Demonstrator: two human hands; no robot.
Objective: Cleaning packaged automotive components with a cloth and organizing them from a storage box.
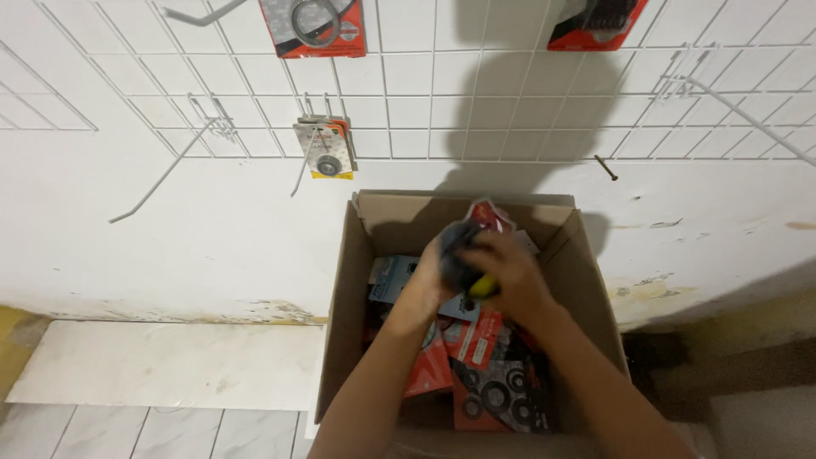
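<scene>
Both my hands reach into an open cardboard box (344, 280) in front of a white wall. My left hand (425, 285) and my right hand (510, 280) are closed together on a packaged item (476, 234), a dark round part on a red card with a bit of yellow showing at its lower edge. The pack is lifted just above the box's contents. Under my hands lie several red and blue packs (497, 382) with black rings and discs, piled loosely in the box.
A white wire grid (476, 102) with hooks covers the wall above. On it hang a small carded disc (325, 151) at centre left and two red packs at the top edge. A pale marble slab (170, 365) lies on the floor at left.
</scene>
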